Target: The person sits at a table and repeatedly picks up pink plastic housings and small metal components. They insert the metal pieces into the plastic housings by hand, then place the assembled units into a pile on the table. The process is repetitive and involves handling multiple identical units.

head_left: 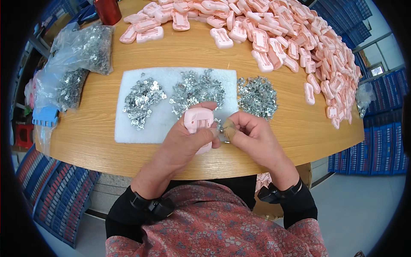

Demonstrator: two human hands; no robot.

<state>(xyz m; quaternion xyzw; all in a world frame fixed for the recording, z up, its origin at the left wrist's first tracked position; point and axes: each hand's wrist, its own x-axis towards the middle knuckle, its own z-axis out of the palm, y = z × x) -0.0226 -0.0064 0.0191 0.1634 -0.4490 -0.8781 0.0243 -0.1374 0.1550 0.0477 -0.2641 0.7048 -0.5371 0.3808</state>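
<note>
One pink casing (199, 115) is clamped in the left hand (182, 136), over the near edge of the white pad (128, 133); right hand (253, 135) beside it, thumb and forefinger together, contents indeterminable.

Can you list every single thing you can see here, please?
Table: one, brown, middle
Mat: one, white, on the table
Metal piles: three, silver, two on the mat, one right of it
Loose shells: too many to count, pink, table's far and right sides
Held shell: one, pink, left hand
Bags: at least three, clear, left and far right
Can: one, red, top left
Block: one, light blue, table's left edge
Racks: several, blue, both sides
Carton: one, brown, below the table
Floor: one, grey, below
Top: one, pink floral, on the person
Wristbands: two, black, wrists
Hands: two, left around the held shell, right hand beside it
</note>
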